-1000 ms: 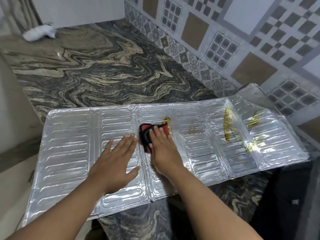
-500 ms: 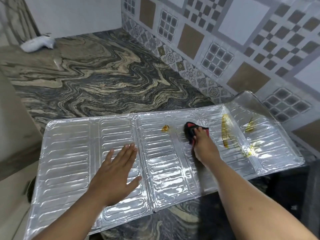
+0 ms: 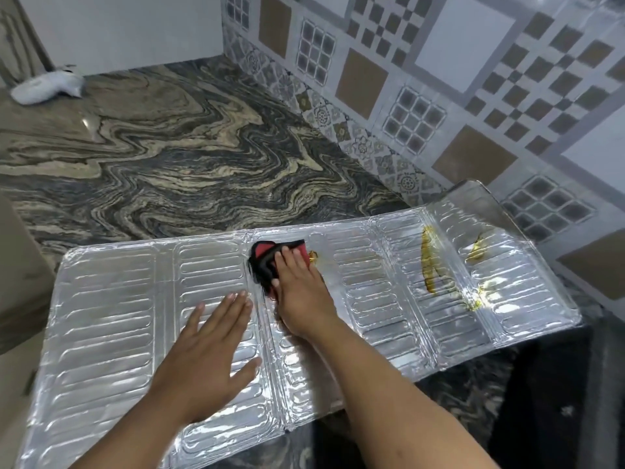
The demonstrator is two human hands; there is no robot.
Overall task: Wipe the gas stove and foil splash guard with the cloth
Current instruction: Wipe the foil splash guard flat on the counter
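Foil splash guard [image 3: 355, 299] lies flat on the marbled tabletop [image 3: 162, 157], its far right panel tilted up against the tiled wall [image 3: 439, 79]. Thin, springy and easily creased, it likely needs a flat palm rather than a pinch. The left hand [image 3: 206, 353] is spread flat near its middle fold; the right hand [image 3: 297, 292] presses the red-black cloth [image 3: 267, 262] beside yellow stains [image 3: 427, 262]. No writing is readable.

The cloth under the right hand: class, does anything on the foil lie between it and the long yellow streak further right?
Only a small yellow spot beside the cloth; otherwise bare foil up to the long yellow streak.
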